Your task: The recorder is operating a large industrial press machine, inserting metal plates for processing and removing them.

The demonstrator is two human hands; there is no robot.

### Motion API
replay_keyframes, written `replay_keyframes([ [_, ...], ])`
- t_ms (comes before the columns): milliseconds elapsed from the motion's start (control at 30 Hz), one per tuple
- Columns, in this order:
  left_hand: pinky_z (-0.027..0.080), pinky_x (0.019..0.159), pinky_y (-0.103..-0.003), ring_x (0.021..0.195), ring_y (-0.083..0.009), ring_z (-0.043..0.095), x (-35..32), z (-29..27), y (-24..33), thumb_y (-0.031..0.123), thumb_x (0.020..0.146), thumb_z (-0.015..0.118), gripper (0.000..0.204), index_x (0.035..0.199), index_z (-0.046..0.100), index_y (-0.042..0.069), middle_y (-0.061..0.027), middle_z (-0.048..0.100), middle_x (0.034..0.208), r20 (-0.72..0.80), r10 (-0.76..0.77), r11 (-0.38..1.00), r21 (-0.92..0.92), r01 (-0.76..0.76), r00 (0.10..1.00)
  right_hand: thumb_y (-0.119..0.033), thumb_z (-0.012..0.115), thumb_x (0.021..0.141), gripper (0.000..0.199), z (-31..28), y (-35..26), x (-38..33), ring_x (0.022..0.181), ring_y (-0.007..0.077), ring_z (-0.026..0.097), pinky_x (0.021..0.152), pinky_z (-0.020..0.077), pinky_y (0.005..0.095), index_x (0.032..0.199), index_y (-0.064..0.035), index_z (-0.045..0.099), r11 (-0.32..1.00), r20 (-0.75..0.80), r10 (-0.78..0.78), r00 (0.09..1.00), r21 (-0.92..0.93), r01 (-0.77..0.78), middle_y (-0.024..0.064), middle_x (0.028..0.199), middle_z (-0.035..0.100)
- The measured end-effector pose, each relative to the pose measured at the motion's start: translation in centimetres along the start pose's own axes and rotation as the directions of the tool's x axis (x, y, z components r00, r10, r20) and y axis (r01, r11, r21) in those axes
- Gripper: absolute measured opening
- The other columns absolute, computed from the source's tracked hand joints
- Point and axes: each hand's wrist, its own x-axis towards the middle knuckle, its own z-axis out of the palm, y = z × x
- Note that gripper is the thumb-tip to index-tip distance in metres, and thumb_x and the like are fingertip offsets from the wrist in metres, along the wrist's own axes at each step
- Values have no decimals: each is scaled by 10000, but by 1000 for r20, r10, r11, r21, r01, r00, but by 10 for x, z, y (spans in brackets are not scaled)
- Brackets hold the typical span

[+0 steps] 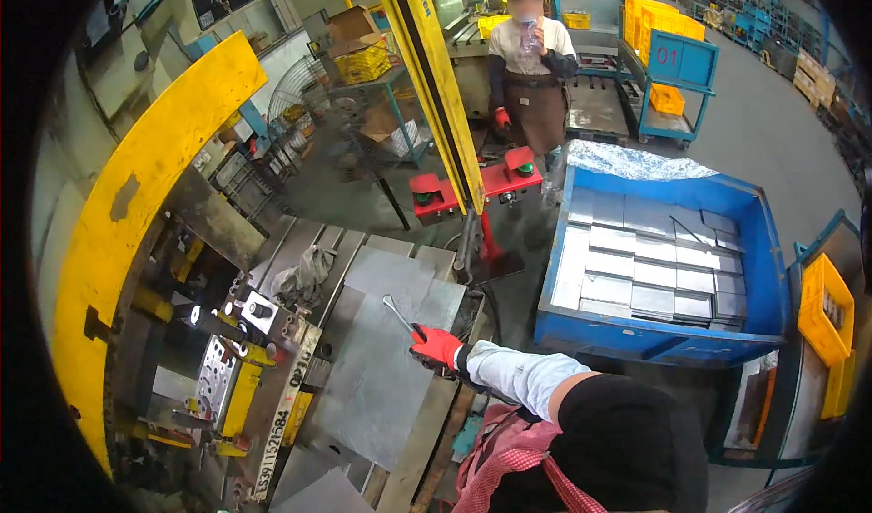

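Observation:
My right hand [437, 346], in a red glove, is closed around a metal wrench [399, 314]. The wrench's head points up and left, away from my palm. Under the hand lie flat grey metal sheets [377, 381] on the slotted press bed [350, 245]; whether hand or wrench touches them I cannot tell. Left of the sheets sits a die [218, 377] with yellow blocks and a perforated plate. A crumpled grey rag [304, 275] rests on the bed behind the sheets. My left hand is out of view.
A curved yellow press frame [136, 186] rises at the left. Beyond the bed stand a yellow upright post [436, 86] and a red two-button stand [477, 186]. A blue bin [658, 331] holds stacked metal plates at the right. A co-worker [531, 59] stands behind, holding a clear bottle.

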Motion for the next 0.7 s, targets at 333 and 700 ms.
replay_keyframes([
  [333, 369, 883, -455, 903, -269, 554, 23, -45, 16, 185, 838, 453, 338, 1137, 474, 29, -143, 562, 928, -155, 95, 988, 139, -73, 983, -303, 598, 697, 407, 2, -3, -3, 657, 233, 564, 597, 440, 361, 1000, -48, 502, 999, 20, -11, 1000, 39, 11, 91, 725, 567],
  [700, 352, 895, -461, 895, -265, 553, 22, -65, 14, 176, 831, 447, 331, 1133, 481, 44, -135, 566, 897, -205, 125, 965, 254, -71, 971, -282, 599, 701, 429, 13, 22, 9, 618, 221, 570, 578, 450, 346, 1052, -56, 503, 980, -13, -3, 1000, 199, 6, 96, 731, 582],
])
